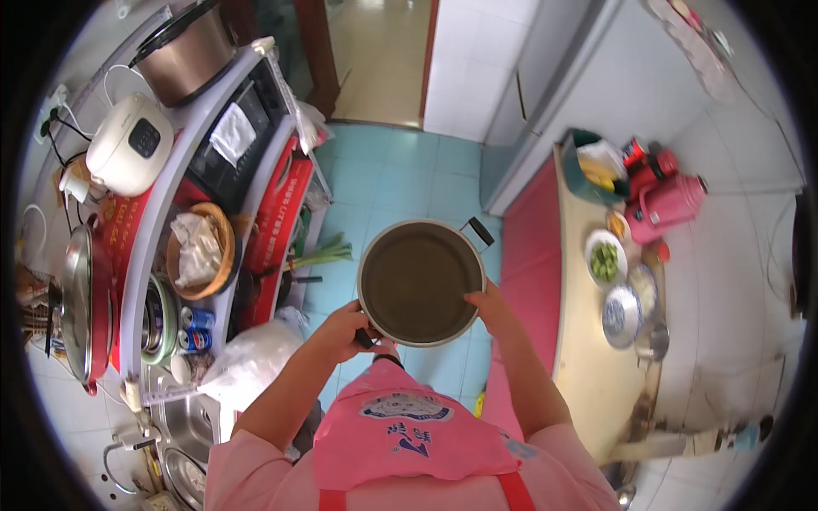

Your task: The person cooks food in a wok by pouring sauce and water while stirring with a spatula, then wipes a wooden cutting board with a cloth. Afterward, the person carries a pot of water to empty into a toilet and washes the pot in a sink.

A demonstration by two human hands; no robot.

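A round metal pot (422,284) with black side handles is held out in front of my body, above the blue tiled floor. Its dark inside faces up, and whether it holds liquid is hard to tell. My left hand (348,332) grips the pot at its lower left, around a black handle. On the right side, my right hand (491,307) holds the rim, with the thumb over the edge. A pink apron (409,426) covers my front just below the pot.
Shelves at left carry a rice cooker (129,145), a basket (223,255) and a red lidded pan (88,302). A sink (189,417) is at lower left. The right counter (575,341) bears bowls, a bowl of green pieces (604,261) and a pink kettle (669,207). A doorway lies ahead.
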